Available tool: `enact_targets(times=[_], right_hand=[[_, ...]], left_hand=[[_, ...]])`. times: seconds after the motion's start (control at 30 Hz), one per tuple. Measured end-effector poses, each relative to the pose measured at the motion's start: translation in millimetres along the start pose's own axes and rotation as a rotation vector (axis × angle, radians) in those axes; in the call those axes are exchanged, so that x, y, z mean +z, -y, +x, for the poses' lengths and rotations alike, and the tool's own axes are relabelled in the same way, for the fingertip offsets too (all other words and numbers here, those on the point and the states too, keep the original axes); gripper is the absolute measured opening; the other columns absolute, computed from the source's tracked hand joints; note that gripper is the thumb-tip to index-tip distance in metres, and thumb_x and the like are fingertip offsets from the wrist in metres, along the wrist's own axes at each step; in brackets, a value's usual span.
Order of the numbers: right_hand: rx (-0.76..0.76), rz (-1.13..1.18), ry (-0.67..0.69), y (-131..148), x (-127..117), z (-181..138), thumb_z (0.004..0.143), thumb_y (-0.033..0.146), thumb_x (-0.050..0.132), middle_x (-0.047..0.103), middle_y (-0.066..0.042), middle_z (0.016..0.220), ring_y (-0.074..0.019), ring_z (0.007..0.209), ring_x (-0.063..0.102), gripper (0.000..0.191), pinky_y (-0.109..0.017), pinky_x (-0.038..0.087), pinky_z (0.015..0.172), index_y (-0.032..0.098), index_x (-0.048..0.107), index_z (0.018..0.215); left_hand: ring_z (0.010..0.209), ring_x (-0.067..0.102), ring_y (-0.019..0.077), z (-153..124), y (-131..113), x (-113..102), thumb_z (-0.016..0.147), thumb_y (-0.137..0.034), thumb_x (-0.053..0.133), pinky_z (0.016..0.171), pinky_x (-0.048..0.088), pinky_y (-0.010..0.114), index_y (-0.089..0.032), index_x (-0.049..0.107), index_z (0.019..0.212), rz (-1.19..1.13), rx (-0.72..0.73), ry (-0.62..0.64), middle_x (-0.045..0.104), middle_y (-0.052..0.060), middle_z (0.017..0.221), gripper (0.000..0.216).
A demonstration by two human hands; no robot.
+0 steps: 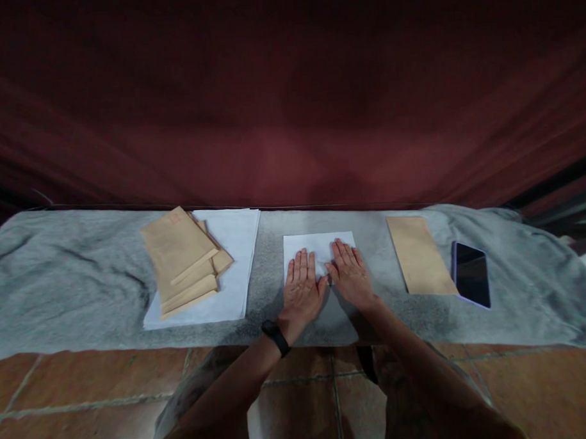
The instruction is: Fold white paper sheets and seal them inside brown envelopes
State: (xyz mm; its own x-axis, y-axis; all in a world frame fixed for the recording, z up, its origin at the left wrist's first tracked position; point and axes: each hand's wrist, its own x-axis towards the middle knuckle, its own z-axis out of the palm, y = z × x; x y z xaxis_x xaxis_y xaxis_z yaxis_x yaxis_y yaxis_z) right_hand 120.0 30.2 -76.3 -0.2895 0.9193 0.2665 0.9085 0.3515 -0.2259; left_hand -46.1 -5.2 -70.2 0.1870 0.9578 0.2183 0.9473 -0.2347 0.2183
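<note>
A white sheet of paper (317,241), apparently folded, lies on the grey cloth in front of me. My left hand (302,286) rests flat on its left part, fingers stretched out and pointing away from me. Flat on the right part lies my right hand (351,272), its fingers also extended. The two thumbs nearly meet over the paper's middle. Both palms hide most of the sheet's near half. Nothing is held in either hand.
To the left, several brown envelopes (183,249) lie fanned on a stack of white paper (236,247). On the right, a single brown envelope (422,256) lies beside a dark-screened phone (472,274). Grey cloth (83,278) covers the narrow bench; a dark red curtain (291,155) hangs behind it.
</note>
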Motion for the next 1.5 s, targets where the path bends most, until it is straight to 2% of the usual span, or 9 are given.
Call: enact_targets(times=[0.33, 0.53, 0.67, 0.83, 0.97, 1.03, 1.2, 1.5], right_hand=[[0.051, -0.051, -0.06, -17.4, -0.4, -2.6, 0.11, 0.046, 0.03, 0.04, -0.02, 0.164, -0.0329, 0.15, 0.04, 0.065, -0.054, 0.028, 0.124, 0.005, 0.036, 0.16], [0.101, -0.074, -0.099, -31.9, 0.5, -5.5, 0.11, 0.049, 0.03, 0.042, -0.023, 0.162, -0.0355, 0.148, 0.042, 0.067, -0.056, 0.029, 0.122, 0.004, 0.038, 0.158], [0.176, -0.069, -0.14, -36.6, -1.2, -1.0, 0.11, 0.05, 0.026, 0.043, -0.026, 0.16, -0.0375, 0.149, 0.04, 0.069, -0.059, 0.029, 0.121, 0.001, 0.04, 0.157], [0.183, 0.037, -0.107, -22.1, -3.2, 17.7, 0.11, 0.045, 0.021, 0.038, -0.023, 0.164, -0.0346, 0.153, 0.035, 0.066, -0.058, 0.028, 0.124, 0.005, 0.037, 0.16], [0.073, 0.102, 0.01, 2.1, -0.2, 29.8, 0.11, 0.038, 0.018, 0.038, -0.017, 0.166, -0.0274, 0.155, 0.033, 0.062, -0.048, 0.026, 0.127, 0.006, 0.044, 0.156], [0.036, 0.101, 0.05, 11.5, 2.4, 32.7, 0.111, 0.036, 0.017, 0.04, -0.016, 0.165, -0.0257, 0.155, 0.034, 0.061, -0.047, 0.024, 0.128, 0.007, 0.046, 0.155], [0.018, 0.073, 0.074, 18.0, 6.6, 36.6, 0.111, 0.038, 0.024, 0.04, -0.013, 0.165, -0.027, 0.155, 0.034, 0.056, -0.052, 0.022, 0.128, 0.013, 0.047, 0.156], [0.053, 0.052, 0.024, 14.5, 11.6, 41.7, 0.11, 0.041, 0.028, 0.04, -0.012, 0.164, -0.0303, 0.152, 0.039, 0.055, -0.056, 0.024, 0.126, 0.018, 0.045, 0.158]], left_hand=[[0.157, 0.026, 0.0326, 9.8, 22.6, -6.6, 0.106, -0.045, 0.037, 0.127, 0.029, 0.053, 0.0, 0.034, 0.157, 0.086, -0.088, -0.022, 0.033, 0.026, 0.165, 0.068], [0.154, 0.034, 0.0357, 13.9, 37.5, -8.8, 0.106, -0.044, 0.034, 0.127, 0.028, 0.055, 0.002, 0.037, 0.155, 0.12, -0.141, -0.05, 0.036, 0.028, 0.163, 0.067], [0.155, 0.031, 0.0351, 23.1, 41.5, -10.4, 0.106, -0.041, 0.033, 0.127, 0.027, 0.058, 0.0, 0.035, 0.157, 0.104, -0.165, -0.094, 0.038, 0.027, 0.162, 0.065], [0.158, 0.024, 0.0298, 36.3, 22.7, -6.1, 0.106, -0.036, 0.03, 0.128, 0.027, 0.053, -0.005, 0.032, 0.16, 0.039, -0.045, -0.057, 0.034, 0.02, 0.167, 0.062], [0.158, 0.026, 0.0291, 45.1, 5.9, 1.9, 0.105, -0.03, 0.029, 0.127, 0.029, 0.053, -0.007, 0.034, 0.159, -0.008, 0.023, 0.002, 0.036, 0.018, 0.166, 0.059], [0.158, 0.026, 0.0294, 49.4, 2.7, 4.6, 0.104, -0.026, 0.029, 0.127, 0.028, 0.053, -0.007, 0.035, 0.159, -0.005, 0.022, 0.037, 0.037, 0.018, 0.166, 0.059], [0.159, 0.024, 0.0281, 56.5, 5.0, 6.4, 0.1, -0.018, 0.03, 0.128, 0.026, 0.052, -0.009, 0.034, 0.161, 0.045, 0.027, 0.098, 0.035, 0.015, 0.167, 0.061], [0.158, 0.027, 0.0243, 63.2, 13.9, 7.2, 0.104, -0.026, 0.026, 0.129, 0.024, 0.049, -0.009, 0.039, 0.158, 0.052, -0.026, 0.059, 0.037, 0.014, 0.166, 0.058]])
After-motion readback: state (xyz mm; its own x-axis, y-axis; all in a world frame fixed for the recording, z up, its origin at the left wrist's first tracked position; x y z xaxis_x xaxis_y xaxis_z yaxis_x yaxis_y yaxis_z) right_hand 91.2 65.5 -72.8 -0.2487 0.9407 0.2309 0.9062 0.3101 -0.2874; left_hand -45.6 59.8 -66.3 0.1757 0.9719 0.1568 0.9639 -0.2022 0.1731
